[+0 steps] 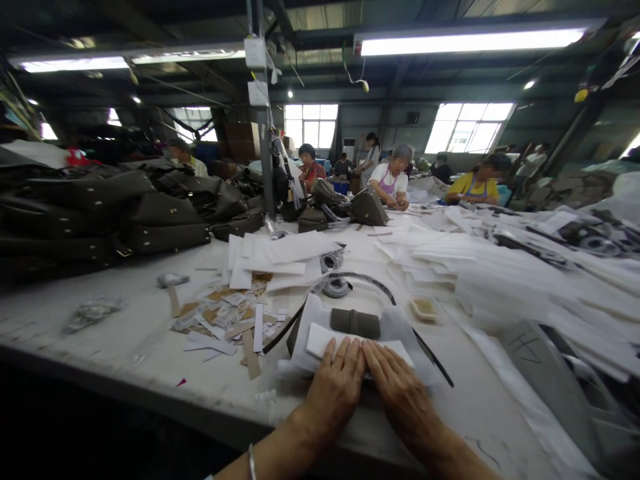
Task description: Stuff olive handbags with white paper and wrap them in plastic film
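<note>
Pressing, apparently, on the white padded strip over the translucent foam sheet, near the table's front edge, with left hand and right hand together, fingers straight, clasping nothing; best done with light, even weight; just beyond, smooth olive leather-look panel, then curved dark strap; leftward, loosely scattered paper strips

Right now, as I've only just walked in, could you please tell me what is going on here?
A person has the left hand and right hand side by side, resting on a white strip. The strip lies over a white sheet, with a small dark piece just beyond it. Paper scraps lie to the left on the table, near piled dark bags. Other people are farther back.
</note>
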`<state>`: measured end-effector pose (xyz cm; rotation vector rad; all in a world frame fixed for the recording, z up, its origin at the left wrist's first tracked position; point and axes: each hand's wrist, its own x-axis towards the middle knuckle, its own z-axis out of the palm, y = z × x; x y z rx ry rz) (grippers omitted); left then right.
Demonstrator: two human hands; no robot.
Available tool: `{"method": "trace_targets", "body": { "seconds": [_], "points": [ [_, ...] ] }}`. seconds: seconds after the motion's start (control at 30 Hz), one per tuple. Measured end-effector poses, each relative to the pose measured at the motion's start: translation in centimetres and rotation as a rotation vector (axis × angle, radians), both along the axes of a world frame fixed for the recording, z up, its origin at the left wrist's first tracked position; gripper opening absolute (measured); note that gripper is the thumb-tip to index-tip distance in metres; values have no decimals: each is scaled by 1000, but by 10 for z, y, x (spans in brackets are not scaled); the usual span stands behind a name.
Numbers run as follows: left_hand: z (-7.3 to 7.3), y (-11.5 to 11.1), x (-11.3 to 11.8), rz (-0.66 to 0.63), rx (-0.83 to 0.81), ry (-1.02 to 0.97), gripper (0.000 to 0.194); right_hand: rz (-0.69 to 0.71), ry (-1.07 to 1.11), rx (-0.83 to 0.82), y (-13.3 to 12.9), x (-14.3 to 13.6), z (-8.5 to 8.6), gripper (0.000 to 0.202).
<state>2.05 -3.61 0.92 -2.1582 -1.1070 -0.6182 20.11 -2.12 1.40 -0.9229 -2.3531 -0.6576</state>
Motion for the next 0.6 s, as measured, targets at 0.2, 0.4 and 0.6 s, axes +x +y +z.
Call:
{"method": "trace_targets", "body": {
  "seconds": [0.2,0.4,0.6],
  "points": [
    [5,1,0,46,-16,177,44,-18,32,23,-3,-2,4,47],
    [17,12,-14,-78,-107,168,43,-46,80,17,-1,-9,10,42],
    [53,24,-16,-172,-259,107,43,-89,115,31,9,-14,30,39]
  ]
}}
